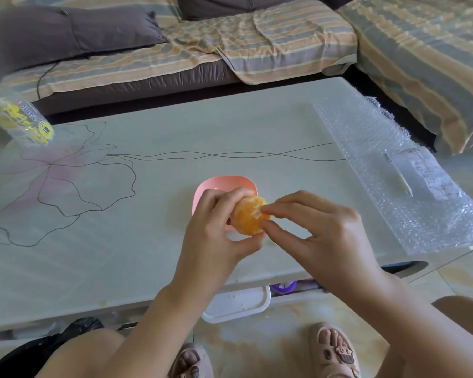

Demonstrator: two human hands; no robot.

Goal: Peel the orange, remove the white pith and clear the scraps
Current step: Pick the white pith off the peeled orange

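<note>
A peeled orange [248, 215] is held above the table, its flesh bare with pale streaks of pith on it. My left hand [216, 227] wraps around its left and lower side. My right hand [317, 227] comes in from the right, thumb and forefinger pinched against the fruit's right side. Just behind the orange a pink bowl [224, 184] sits on the table, mostly hidden by my left hand. What lies inside the bowl is hidden.
The pale glass table [148, 214] has a flower drawing at left. A clear plastic bottle [17, 115] stands at far left. Bubble wrap [393, 173] with a thin stick covers the right end. A white bin [238, 304] and black bag [74, 331] sit below the front edge.
</note>
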